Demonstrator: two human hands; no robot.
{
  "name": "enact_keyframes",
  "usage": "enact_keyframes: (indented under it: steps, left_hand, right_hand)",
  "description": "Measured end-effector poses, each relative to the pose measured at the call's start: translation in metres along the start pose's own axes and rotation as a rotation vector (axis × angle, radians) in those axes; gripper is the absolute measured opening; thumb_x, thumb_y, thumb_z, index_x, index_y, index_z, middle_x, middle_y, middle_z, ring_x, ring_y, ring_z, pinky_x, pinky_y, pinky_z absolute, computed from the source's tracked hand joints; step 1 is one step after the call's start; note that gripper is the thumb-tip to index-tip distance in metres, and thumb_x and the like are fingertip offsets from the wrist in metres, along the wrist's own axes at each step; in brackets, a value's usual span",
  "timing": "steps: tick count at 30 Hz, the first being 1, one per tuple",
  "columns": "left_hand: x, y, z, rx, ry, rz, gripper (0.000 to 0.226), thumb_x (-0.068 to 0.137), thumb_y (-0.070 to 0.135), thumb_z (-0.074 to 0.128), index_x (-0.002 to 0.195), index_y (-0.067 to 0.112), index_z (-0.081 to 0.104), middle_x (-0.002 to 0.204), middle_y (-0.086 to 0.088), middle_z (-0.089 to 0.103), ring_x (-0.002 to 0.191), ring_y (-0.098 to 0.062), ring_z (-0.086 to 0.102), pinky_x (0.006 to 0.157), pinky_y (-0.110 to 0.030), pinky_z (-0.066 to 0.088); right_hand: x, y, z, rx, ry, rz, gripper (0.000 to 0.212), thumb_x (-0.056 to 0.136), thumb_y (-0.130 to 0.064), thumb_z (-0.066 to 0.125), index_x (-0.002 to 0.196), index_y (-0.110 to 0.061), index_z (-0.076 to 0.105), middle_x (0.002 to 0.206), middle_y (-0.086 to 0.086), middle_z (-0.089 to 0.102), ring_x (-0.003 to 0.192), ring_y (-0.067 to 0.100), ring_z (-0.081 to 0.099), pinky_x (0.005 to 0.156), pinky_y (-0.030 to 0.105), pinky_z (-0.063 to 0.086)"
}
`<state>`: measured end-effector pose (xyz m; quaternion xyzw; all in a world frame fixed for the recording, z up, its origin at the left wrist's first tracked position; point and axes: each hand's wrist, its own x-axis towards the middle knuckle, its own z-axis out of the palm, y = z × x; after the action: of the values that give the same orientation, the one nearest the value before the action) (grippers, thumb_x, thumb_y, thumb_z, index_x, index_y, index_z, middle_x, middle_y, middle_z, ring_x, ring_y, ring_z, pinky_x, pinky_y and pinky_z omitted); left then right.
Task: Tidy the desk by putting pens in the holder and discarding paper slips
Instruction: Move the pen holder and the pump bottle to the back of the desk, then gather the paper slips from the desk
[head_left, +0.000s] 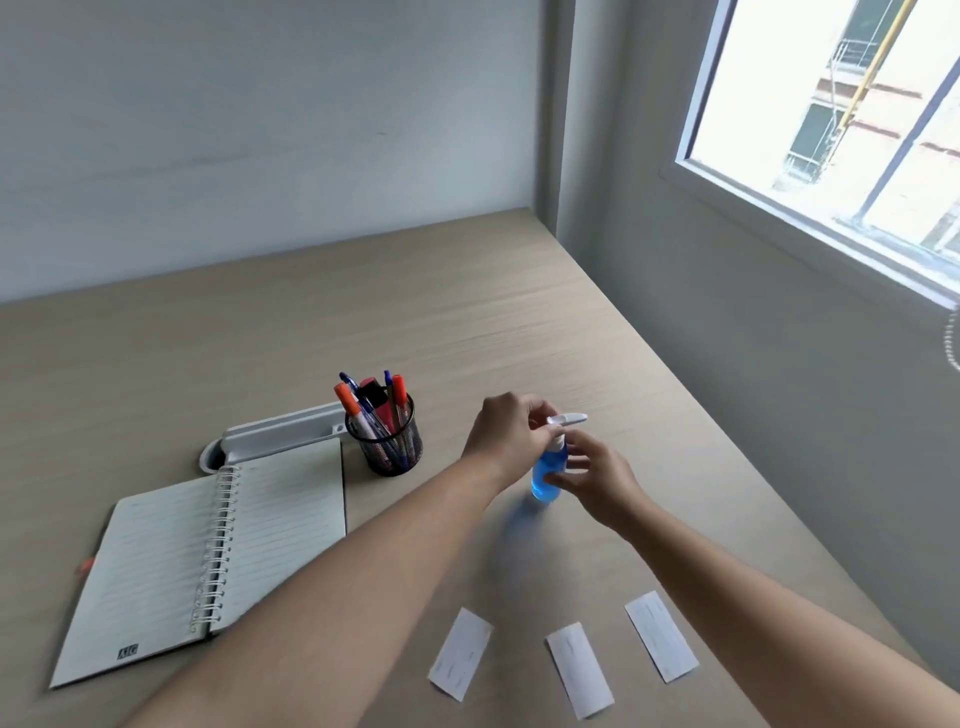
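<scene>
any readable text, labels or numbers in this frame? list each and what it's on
Nothing is legible.
Open notebook: small dark logo patch at its near corner, too blurred to read.
Three paper slips: faint grey marks only, unreadable.
Blue spray bottle: no label visible.
Pens in the mesh holder: print too small.

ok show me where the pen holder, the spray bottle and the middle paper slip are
pen holder (390, 453): head view, black mesh wall.
spray bottle (546, 470): head view, blue body between the hands.
middle paper slip (578, 670): head view, centre of slip.
</scene>
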<state>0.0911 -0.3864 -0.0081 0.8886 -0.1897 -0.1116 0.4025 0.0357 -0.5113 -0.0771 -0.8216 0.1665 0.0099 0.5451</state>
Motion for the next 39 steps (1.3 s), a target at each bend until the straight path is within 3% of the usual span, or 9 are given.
enact_keyframes:
  steps: [3, 11, 16, 19, 22, 25, 29, 34, 39]
  left_hand:
    - [0.024, -0.015, -0.031, 0.01, 0.077, -0.036, 0.014, 0.082, 0.015, 0.069, 0.094, 0.013, 0.074, 0.091, -0.006, 0.074, 0.081, -0.015, 0.065, 0.075, -0.022, 0.049]
    - [0.064, -0.06, -0.063, 0.052, 0.168, -0.121, 0.014, 0.083, 0.015, 0.069, 0.095, 0.015, 0.074, 0.094, -0.006, 0.074, 0.087, -0.018, 0.066, 0.075, -0.022, 0.046]
    - [0.064, -0.073, -0.059, 0.036, 0.186, -0.131, 0.014, 0.083, 0.017, 0.069, 0.096, 0.015, 0.073, 0.095, -0.005, 0.075, 0.09, -0.019, 0.068, 0.079, -0.026, 0.052]
    - [0.058, -0.071, -0.06, 0.047, 0.165, -0.103, 0.029, 0.08, 0.017, 0.072, 0.109, 0.015, 0.068, 0.103, -0.004, 0.072, 0.093, -0.018, 0.066, 0.088, -0.031, 0.054]
    - [0.04, -0.066, -0.065, 0.145, 0.257, 0.009, 0.042, 0.077, 0.021, 0.074, 0.116, 0.017, 0.06, 0.1, 0.004, 0.058, 0.087, -0.013, 0.055, 0.081, -0.028, 0.05]
    - [-0.001, -0.068, -0.065, 0.155, 0.348, 0.158, 0.028, 0.076, 0.016, 0.074, 0.101, 0.014, 0.063, 0.086, 0.007, 0.054, 0.076, -0.011, 0.052, 0.072, -0.026, 0.048]
    - [-0.069, -0.098, -0.043, 0.269, 0.061, 0.156, 0.023, 0.078, 0.021, 0.072, 0.099, 0.019, 0.063, 0.085, 0.008, 0.055, 0.079, -0.011, 0.056, 0.078, -0.034, 0.054]
    - [-0.118, -0.129, -0.006, 0.553, -0.485, -0.026, 0.077, 0.071, 0.044, 0.074, 0.138, 0.032, 0.039, 0.136, 0.003, 0.045, 0.129, -0.018, 0.041, 0.107, -0.035, 0.037]
    - [-0.134, -0.136, 0.007, 0.692, -0.53, -0.006, 0.089, 0.065, 0.047, 0.078, 0.141, 0.043, 0.032, 0.148, 0.002, 0.03, 0.138, -0.021, 0.029, 0.111, -0.041, 0.034]
  right_hand:
    - [0.037, -0.028, 0.021, -0.023, -0.04, -0.043, 0.041, 0.074, -0.002, 0.072, 0.111, -0.016, 0.063, 0.096, 0.0, 0.063, 0.089, 0.016, 0.061, 0.061, 0.009, 0.045]
    - [0.103, -0.047, 0.071, -0.107, -0.119, -0.053, 0.042, 0.074, -0.007, 0.072, 0.113, -0.017, 0.061, 0.1, 0.001, 0.062, 0.099, 0.025, 0.064, 0.09, 0.042, 0.053]
    - [0.107, -0.038, 0.08, -0.089, -0.115, -0.031, 0.044, 0.074, -0.008, 0.072, 0.115, -0.019, 0.06, 0.113, 0.008, 0.066, 0.102, 0.023, 0.064, 0.09, 0.04, 0.053]
    - [0.1, -0.04, 0.072, -0.116, -0.127, -0.016, 0.054, 0.075, -0.008, 0.074, 0.125, -0.016, 0.054, 0.119, 0.009, 0.063, 0.107, 0.024, 0.061, 0.094, 0.038, 0.051]
    - [0.082, -0.046, 0.054, -0.142, -0.085, -0.034, 0.058, 0.074, -0.007, 0.075, 0.127, -0.012, 0.053, 0.119, 0.01, 0.062, 0.105, 0.024, 0.06, 0.089, 0.033, 0.049]
    - [0.044, -0.048, 0.03, -0.176, -0.117, -0.102, 0.043, 0.075, -0.004, 0.074, 0.115, -0.009, 0.06, 0.108, 0.007, 0.064, 0.094, 0.019, 0.06, 0.08, 0.027, 0.049]
    - [-0.025, -0.02, 0.009, -0.37, -0.329, -0.091, 0.037, 0.075, -0.01, 0.075, 0.109, -0.016, 0.063, 0.102, -0.001, 0.063, 0.094, 0.016, 0.061, 0.079, 0.024, 0.05]
    - [-0.086, 0.032, 0.011, -0.763, -0.608, -0.009, 0.074, 0.065, -0.025, 0.08, 0.13, -0.03, 0.046, 0.134, -0.001, 0.047, 0.119, 0.02, 0.048, 0.098, 0.035, 0.045]
    - [-0.107, 0.051, 0.02, -1.022, -0.564, -0.14, 0.101, 0.055, -0.035, 0.084, 0.14, -0.032, 0.029, 0.148, -0.003, 0.029, 0.131, 0.023, 0.032, 0.105, 0.038, 0.041]
